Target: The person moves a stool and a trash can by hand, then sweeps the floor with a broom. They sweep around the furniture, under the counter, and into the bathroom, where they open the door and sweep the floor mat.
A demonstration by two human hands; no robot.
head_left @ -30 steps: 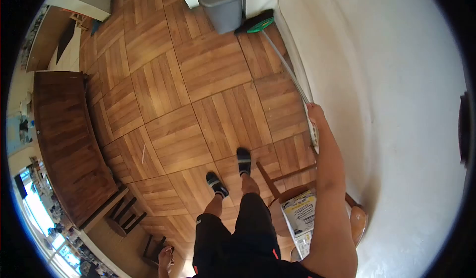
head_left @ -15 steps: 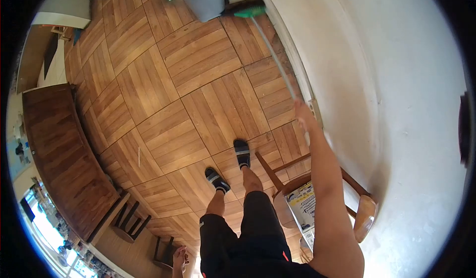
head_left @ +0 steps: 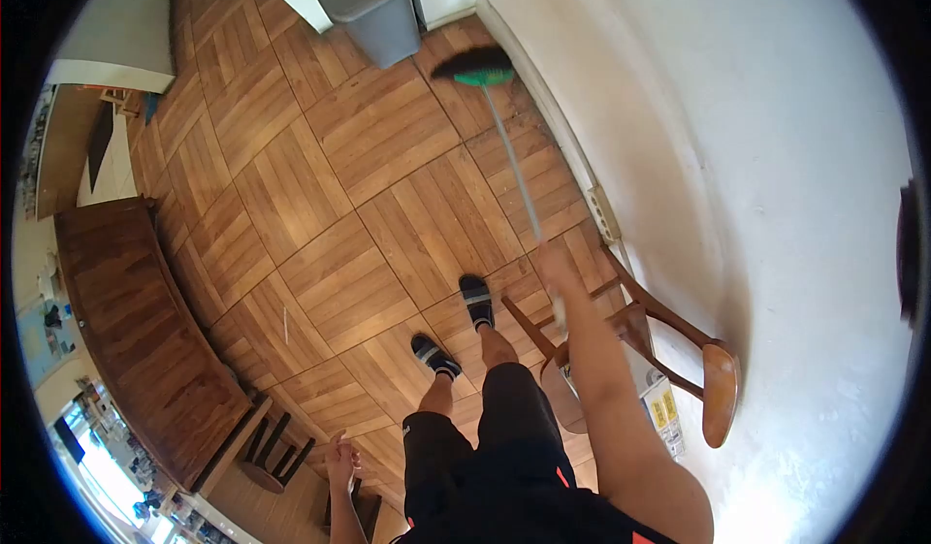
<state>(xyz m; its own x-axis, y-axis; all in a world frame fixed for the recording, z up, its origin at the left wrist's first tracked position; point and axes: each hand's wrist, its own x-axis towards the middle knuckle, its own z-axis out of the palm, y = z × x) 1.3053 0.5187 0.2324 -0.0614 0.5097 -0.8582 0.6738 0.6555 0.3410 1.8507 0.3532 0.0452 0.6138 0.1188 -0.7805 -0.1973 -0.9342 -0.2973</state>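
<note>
My right hand (head_left: 555, 265) is closed around the pale grey handle of a broom (head_left: 514, 171). Its green head (head_left: 483, 77) with dark bristles rests on the wooden floor near the right wall, a little blurred. Held out low at my side, my left hand (head_left: 342, 462) has nothing in it, its fingers loosely bent and apart. My feet stand in dark slippers (head_left: 475, 300) between the two hands' sides.
A grey bin (head_left: 373, 20) stands beyond the broom head. Close by my right arm is a wooden chair (head_left: 718, 394) with printed papers or a box (head_left: 664, 413) by it. At left are a long dark wooden table (head_left: 145, 336) and a stool (head_left: 276, 457). A wall socket strip (head_left: 602, 212) runs low.
The broom head has come away from the corner by the bin, back toward me, as my right hand drew nearer. My left hand has moved forward a little. The view has shifted slightly.
</note>
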